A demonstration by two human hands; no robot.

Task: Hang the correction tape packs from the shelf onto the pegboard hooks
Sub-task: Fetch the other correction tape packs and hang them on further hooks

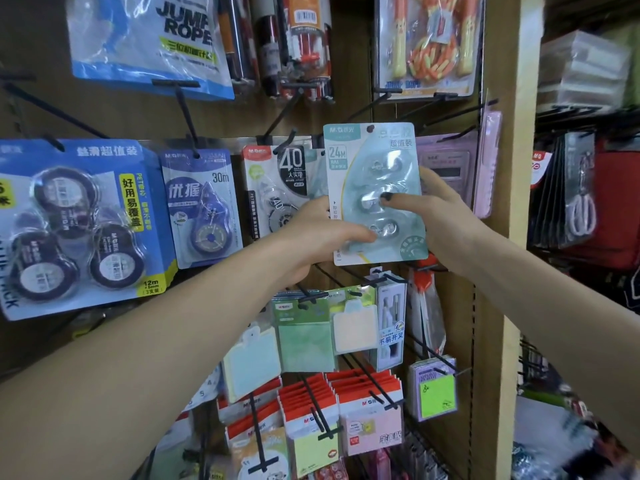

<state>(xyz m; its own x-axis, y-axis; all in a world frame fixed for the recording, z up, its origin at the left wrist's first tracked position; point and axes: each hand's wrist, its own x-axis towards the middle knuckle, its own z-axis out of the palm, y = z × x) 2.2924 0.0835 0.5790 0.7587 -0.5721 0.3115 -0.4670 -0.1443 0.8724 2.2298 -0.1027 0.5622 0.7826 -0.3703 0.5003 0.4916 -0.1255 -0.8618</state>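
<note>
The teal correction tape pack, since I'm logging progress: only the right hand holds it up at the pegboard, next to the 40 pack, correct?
Not quite. Both hands hold the teal correction tape pack: the left hand grips its lower left, the right hand its right side, thumb on the front. The head view shows it, beside the 40 pack.

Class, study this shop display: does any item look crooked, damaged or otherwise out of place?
Nothing looks damaged or spilled. The large blue three-tape pack at far left appears tilted, though the wide lens may exaggerate that. The pale green correction tape pack is not hanging free: the left hand and right hand both hold it.
</note>
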